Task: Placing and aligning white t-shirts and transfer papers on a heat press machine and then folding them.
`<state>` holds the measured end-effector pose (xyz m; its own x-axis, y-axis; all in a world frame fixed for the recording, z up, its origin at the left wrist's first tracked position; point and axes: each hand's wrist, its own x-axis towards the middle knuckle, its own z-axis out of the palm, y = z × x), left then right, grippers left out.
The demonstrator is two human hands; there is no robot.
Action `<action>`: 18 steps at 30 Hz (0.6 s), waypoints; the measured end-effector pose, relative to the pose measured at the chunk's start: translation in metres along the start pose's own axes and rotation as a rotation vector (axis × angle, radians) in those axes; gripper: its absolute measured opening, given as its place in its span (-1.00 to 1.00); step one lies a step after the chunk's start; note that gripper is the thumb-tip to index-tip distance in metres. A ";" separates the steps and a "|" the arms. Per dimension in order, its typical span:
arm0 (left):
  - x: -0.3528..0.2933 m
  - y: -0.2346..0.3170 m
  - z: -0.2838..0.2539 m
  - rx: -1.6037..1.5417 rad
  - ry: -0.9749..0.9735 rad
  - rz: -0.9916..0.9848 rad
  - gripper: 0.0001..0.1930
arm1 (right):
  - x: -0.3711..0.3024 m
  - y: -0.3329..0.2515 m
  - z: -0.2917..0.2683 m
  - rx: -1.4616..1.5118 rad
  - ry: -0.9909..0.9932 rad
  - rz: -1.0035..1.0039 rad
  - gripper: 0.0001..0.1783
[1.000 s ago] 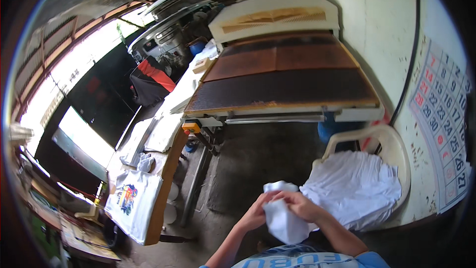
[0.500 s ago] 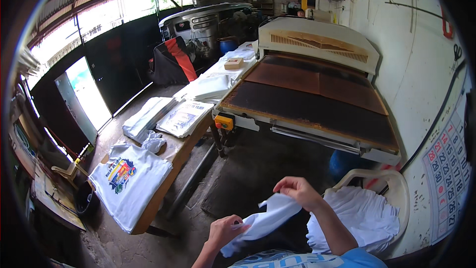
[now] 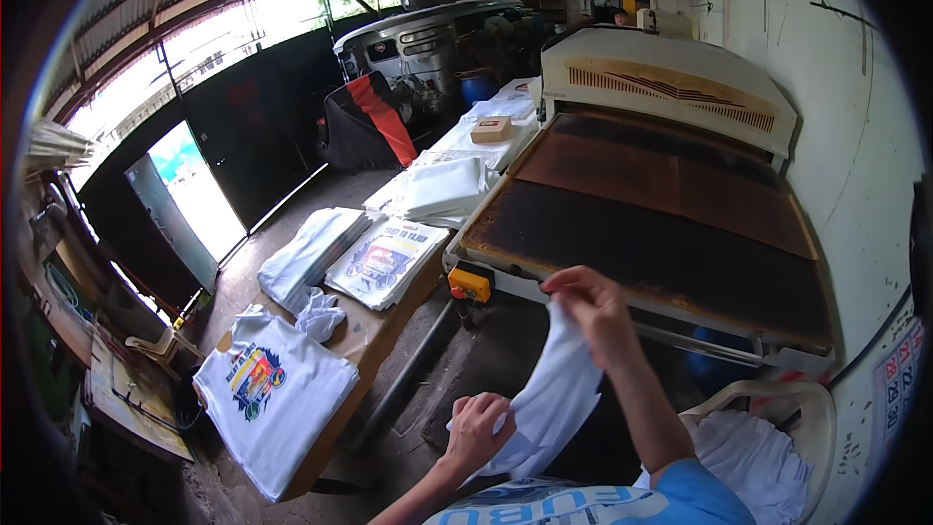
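Observation:
A white T-shirt (image 3: 556,403) hangs bunched between my two hands in front of my body. My right hand (image 3: 591,319), raised higher, pinches its upper end near the front edge of the conveyor dryer (image 3: 641,233). Lower and to the left, my left hand (image 3: 476,434) is closed on the other edge of the cloth. To the left, a white T-shirt with a colourful print (image 3: 306,428) lies spread over the near end of a long table (image 3: 362,338). A crumpled white cloth (image 3: 319,315) lies just beyond it.
Stacks of folded white shirts (image 3: 311,251) and printed shirts (image 3: 387,262) lie along the table, with a small cardboard box (image 3: 491,129) farther back. An orange switch box (image 3: 470,284) sits on the dryer's corner. At right, a plastic chair (image 3: 824,428) holds white cloth (image 3: 743,467).
My right hand has risen toward the dryer, stretching the T-shirt from nearly level to steeply upright. My left hand has shifted slightly right. The view has turned a little left.

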<state>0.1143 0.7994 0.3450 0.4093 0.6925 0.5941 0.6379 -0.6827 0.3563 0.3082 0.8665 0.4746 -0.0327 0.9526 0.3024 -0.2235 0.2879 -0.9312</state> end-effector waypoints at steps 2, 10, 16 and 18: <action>0.029 -0.007 0.010 -0.184 -0.105 -0.181 -0.84 | 0.012 0.002 0.021 -0.012 -0.144 0.031 -0.81; 0.080 -0.058 0.037 -0.273 0.000 -0.314 -0.88 | 0.079 0.027 0.023 -0.030 -0.051 -0.009 -0.83; 0.116 -0.122 0.039 -0.479 -0.182 -0.361 -0.85 | 0.111 0.028 0.022 -0.243 0.227 -0.154 -0.84; 0.137 -0.130 0.033 -0.610 -0.441 -0.382 -0.86 | 0.126 0.032 0.010 -0.313 0.324 -0.164 -0.85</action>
<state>0.1092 0.9905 0.3566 0.5348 0.8426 0.0629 0.3717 -0.3015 0.8780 0.2874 0.9946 0.4850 0.2953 0.8594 0.4174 0.1051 0.4050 -0.9083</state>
